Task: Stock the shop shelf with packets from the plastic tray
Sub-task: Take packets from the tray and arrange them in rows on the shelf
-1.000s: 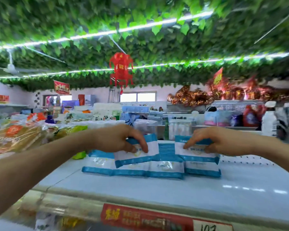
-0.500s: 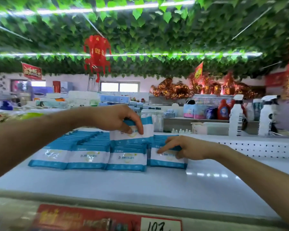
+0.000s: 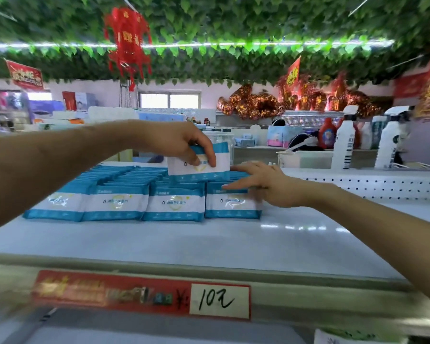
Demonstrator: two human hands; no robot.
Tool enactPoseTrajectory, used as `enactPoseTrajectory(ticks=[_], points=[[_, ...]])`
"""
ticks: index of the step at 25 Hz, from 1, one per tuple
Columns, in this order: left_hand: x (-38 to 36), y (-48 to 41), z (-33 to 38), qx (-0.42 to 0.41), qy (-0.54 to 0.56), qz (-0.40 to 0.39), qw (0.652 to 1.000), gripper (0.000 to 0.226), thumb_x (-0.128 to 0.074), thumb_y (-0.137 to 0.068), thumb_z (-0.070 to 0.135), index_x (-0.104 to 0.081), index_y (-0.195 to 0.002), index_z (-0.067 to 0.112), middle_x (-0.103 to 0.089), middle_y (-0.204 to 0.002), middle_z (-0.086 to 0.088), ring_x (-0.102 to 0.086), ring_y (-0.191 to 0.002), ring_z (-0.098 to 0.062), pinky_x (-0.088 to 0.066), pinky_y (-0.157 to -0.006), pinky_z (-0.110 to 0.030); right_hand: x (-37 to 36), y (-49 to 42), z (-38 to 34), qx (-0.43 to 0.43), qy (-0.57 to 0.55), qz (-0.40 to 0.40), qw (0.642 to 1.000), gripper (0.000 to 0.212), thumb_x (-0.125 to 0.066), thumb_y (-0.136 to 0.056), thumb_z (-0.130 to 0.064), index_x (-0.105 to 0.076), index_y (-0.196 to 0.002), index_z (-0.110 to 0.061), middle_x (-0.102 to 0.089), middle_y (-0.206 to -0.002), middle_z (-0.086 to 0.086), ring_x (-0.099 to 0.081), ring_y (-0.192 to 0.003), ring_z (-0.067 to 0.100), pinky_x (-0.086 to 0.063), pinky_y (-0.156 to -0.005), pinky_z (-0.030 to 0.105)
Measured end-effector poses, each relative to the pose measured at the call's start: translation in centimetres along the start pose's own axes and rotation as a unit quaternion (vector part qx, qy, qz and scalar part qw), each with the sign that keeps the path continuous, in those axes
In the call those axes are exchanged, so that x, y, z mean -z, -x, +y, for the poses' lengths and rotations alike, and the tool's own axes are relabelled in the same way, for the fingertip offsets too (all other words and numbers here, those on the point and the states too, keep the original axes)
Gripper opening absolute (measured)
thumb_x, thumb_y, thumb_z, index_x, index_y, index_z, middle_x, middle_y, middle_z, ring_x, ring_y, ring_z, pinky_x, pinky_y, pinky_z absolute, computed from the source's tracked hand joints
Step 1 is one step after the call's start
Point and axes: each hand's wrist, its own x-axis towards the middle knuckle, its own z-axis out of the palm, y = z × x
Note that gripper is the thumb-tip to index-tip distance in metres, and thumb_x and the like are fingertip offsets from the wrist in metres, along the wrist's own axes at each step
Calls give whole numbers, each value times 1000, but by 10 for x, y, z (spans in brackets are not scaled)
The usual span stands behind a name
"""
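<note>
Several blue-and-white packets (image 3: 114,203) lie in rows on the white top shelf (image 3: 209,242). My left hand (image 3: 176,142) pinches one more packet (image 3: 220,162) by its top edge and holds it upright above the row. My right hand (image 3: 266,182) lies with straight fingers on top of the rightmost stack of packets (image 3: 230,206). The plastic tray is out of sight.
A red price label reading 10 (image 3: 144,294) runs along the shelf's front edge. To the right stands a perforated white shelf divider (image 3: 372,184), with white spray bottles (image 3: 345,142) and a red bottle (image 3: 327,135) behind it. Fake green leaves cover the ceiling.
The view has swung left and down, so more rows of packets show. My left hand has lifted its packet slightly right. My right hand's fingers have straightened over the right stack.
</note>
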Motion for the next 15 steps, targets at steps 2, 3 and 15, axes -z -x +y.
enactPoseTrajectory(ticks=[2, 3, 15], points=[[-8, -12, 5, -13, 15, -8, 1000, 31, -70, -96, 13, -78, -107, 40, -71, -118, 17, -69, -101, -12, -58, -84, -30, 14, 15, 14, -42, -62, 78, 994, 63, -50, -100, 3, -60, -136, -48, -35, -161, -11, -25, -150, 17, -26, -121, 54], [-14, -18, 8, -23, 26, -15, 999, 30, -70, -96, 13, -78, -109, 39, -70, -120, 18, -68, -106, -11, -58, -92, -36, 19, 25, 23, -69, -79, 111, 988, 66, -50, -96, 11, -67, -129, -42, -42, -156, -10, -31, -147, 15, -31, -120, 53], [-78, -45, 11, -45, 125, -136, 982, 35, -67, -95, 2, -76, -118, 27, -62, -132, 17, -59, -121, -12, -55, -100, -28, 22, 99, 25, -170, -76, 208, 960, 69, -42, -82, 23, -76, -104, -33, -55, -128, -14, -42, -121, 0, -32, -102, 25]])
